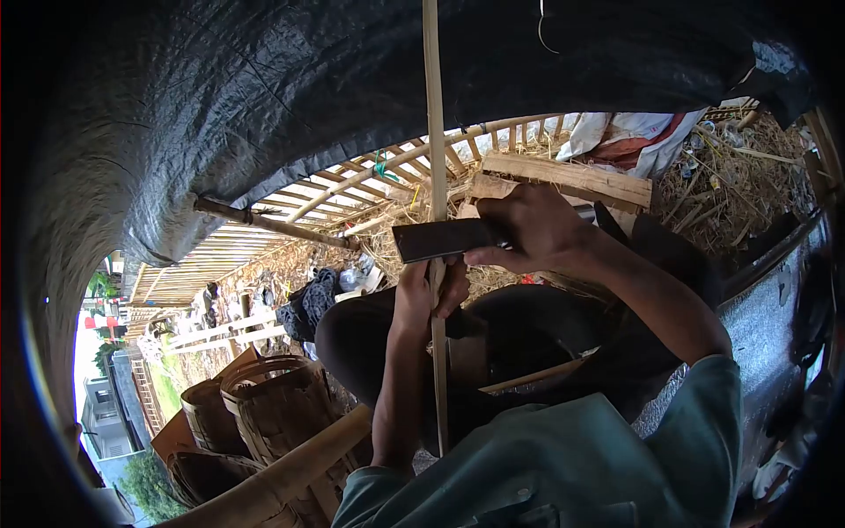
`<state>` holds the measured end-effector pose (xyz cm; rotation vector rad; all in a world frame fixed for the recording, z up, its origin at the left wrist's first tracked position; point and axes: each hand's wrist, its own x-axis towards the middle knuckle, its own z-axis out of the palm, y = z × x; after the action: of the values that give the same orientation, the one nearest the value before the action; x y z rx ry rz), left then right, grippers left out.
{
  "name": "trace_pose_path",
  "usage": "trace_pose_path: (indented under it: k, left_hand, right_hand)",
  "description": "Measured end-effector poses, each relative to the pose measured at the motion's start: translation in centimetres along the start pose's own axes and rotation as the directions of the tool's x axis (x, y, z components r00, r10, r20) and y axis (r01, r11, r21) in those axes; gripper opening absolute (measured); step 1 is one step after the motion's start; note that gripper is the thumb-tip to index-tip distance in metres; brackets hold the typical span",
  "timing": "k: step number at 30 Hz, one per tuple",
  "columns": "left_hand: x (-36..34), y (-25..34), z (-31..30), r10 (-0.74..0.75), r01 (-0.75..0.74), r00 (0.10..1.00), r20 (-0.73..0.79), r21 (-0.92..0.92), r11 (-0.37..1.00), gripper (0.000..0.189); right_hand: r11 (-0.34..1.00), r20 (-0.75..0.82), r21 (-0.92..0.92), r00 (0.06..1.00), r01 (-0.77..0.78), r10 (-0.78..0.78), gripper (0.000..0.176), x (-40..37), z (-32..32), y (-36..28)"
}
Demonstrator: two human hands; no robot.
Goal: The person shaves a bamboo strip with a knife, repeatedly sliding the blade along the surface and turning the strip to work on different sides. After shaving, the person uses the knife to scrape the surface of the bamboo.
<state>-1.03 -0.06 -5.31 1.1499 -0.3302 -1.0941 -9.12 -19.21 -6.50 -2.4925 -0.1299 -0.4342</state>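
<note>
A long pale bamboo strip runs upright through the middle of the view and down past my lap. My left hand is wrapped round this strip just below a dark, wide blade. Above and to the right, my right hand grips the blade tool at its right part, with its fingers closed. The blade lies across the strip and hides a short piece of it. Where exactly the edge meets the strip cannot be made out.
Woven bamboo baskets stand at the lower left beside a thick bamboo pole. Wooden blocks lie beyond my hands, near straw and a white-and-red sack. A slatted bamboo fence and black sheeting surround the space.
</note>
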Motion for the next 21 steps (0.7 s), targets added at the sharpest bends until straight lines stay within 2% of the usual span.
trace_pose_path:
  k: [2, 3, 5, 6, 8, 10, 11, 12, 13, 14, 15, 16, 17, 18, 20, 21]
  left_hand:
    - [0.1, -1.4, -1.5, 0.103, -0.126, 0.987, 0.127, 0.188, 0.974, 0.052]
    - [-0.1, -1.2, -0.8, 0.022, -0.028, 0.999, 0.034, 0.169, 0.985, 0.052]
    - [0.0, -2.1, -0.4, 0.050, 0.013, 0.987, -0.154, 0.382, 0.924, 0.049]
    - [-0.1, -2.9, -0.4, 0.081, 0.047, 0.966, -0.244, 0.478, 0.877, 0.048]
    - [0.0, -3.7, -0.4, 0.203, -0.005, 0.947, -0.248, 0.622, 0.783, 0.044]
    - [-0.4, -2.1, 1.5, 0.034, 0.151, 0.943, -0.331, 0.517, 0.842, 0.042]
    - [-0.5, -1.8, 1.6, 0.013, 0.169, 0.941, -0.338, 0.504, 0.847, 0.041]
    - [-0.6, -1.6, 1.7, -0.008, 0.188, 0.939, -0.344, 0.491, 0.851, 0.041]
    - [-0.7, -2.4, 2.0, -0.002, 0.178, 0.930, -0.367, 0.449, 0.876, 0.043]
    - [-0.9, -3.9, 2.2, 0.010, 0.164, 0.920, -0.391, 0.407, 0.899, 0.045]
    - [-1.0, -3.6, 2.3, 0.040, 0.122, 0.939, -0.342, 0.440, 0.890, 0.043]
    - [-1.0, -3.4, 2.4, 0.071, 0.078, 0.954, -0.291, 0.469, 0.880, 0.040]
    - [-1.0, -3.1, 2.5, 0.101, 0.032, 0.966, -0.240, 0.495, 0.869, 0.038]
    - [-1.0, -2.4, 2.8, -0.033, 0.125, 0.961, -0.275, 0.325, 0.937, 0.038]
    - [-0.4, -2.6, 2.2, -0.020, 0.062, 0.982, -0.186, 0.226, 0.972, 0.040]
    - [-0.1, -2.6, 1.9, -0.003, 0.029, 0.989, -0.146, 0.173, 0.984, 0.040]
  right_hand:
    - [0.999, 0.061, -0.029, 0.998, 0.017, -0.016, 0.067, -0.3, 0.4, -1.0]
    - [0.998, 0.121, -0.060, 0.993, -0.004, 0.011, 0.066, -0.3, 0.5, -1.4]
    - [0.991, 0.237, -0.130, 0.969, -0.041, 0.071, 0.066, -0.1, 0.2, -1.9]
    - [0.991, 0.247, -0.122, 0.966, -0.046, 0.076, 0.068, 0.0, 0.0, -1.9]
    - [0.993, 0.270, -0.105, 0.959, -0.057, 0.083, 0.075, 0.3, -0.3, -1.5]
    - [0.982, 0.180, -0.182, 0.980, -0.049, 0.082, 0.073, 0.8, -0.4, -0.2]
    - [0.974, 0.138, -0.222, 0.987, -0.046, 0.078, 0.072, 1.3, -0.6, 0.8]
    - [0.951, 0.148, -0.198, 0.952, -0.237, 0.268, 0.073, 2.5, -1.6, 2.1]
    - [0.917, -0.061, -0.145, 0.929, -0.371, 0.366, 0.074, 3.6, -2.2, 4.8]
    - [0.850, -0.127, -0.141, 0.860, -0.508, 0.493, 0.077, 5.0, -4.4, 7.1]
    - [0.770, -0.092, -0.117, 0.779, -0.627, 0.620, 0.089, 6.1, -7.2, 9.2]
    - [0.696, -0.132, -0.048, 0.695, -0.716, 0.706, 0.087, 6.5, -8.7, 11.8]
    - [0.703, -0.240, -0.003, 0.683, -0.712, 0.690, 0.085, 5.7, -9.9, 11.8]
    - [0.695, -0.253, 0.013, 0.670, -0.719, 0.698, 0.085, 4.9, -10.0, 11.8]
    - [0.688, -0.281, 0.035, 0.654, -0.724, 0.702, 0.085, 4.1, -10.3, 11.7]
    - [0.706, -0.283, -0.015, 0.680, -0.708, 0.676, 0.082, 3.9, -10.0, 10.9]
